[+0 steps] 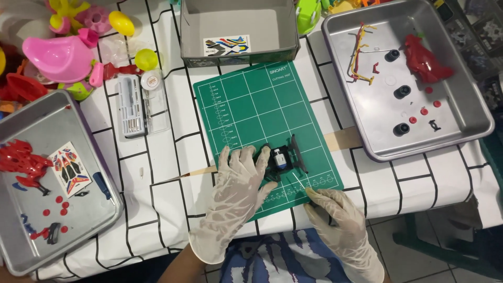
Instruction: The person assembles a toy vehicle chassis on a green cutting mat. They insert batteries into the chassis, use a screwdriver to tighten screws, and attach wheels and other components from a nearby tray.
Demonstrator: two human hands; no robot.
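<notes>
A small black toy-car chassis (287,156) with a blue and silver motor part lies on the green cutting mat (251,105). My left hand (236,194), in a translucent glove, presses flat on the chassis's left end. My right hand (335,215), also gloved, pinches a thin stick-like tool (300,183) whose tip points up toward the chassis.
A metal tray (474,99) at right holds black wheels, a red car body and coloured sprues. Another tray (94,209) at left holds red parts and a sticker sheet. A clear screwdriver case (131,107), an open grey box (236,52) and plastic toys sit at the back.
</notes>
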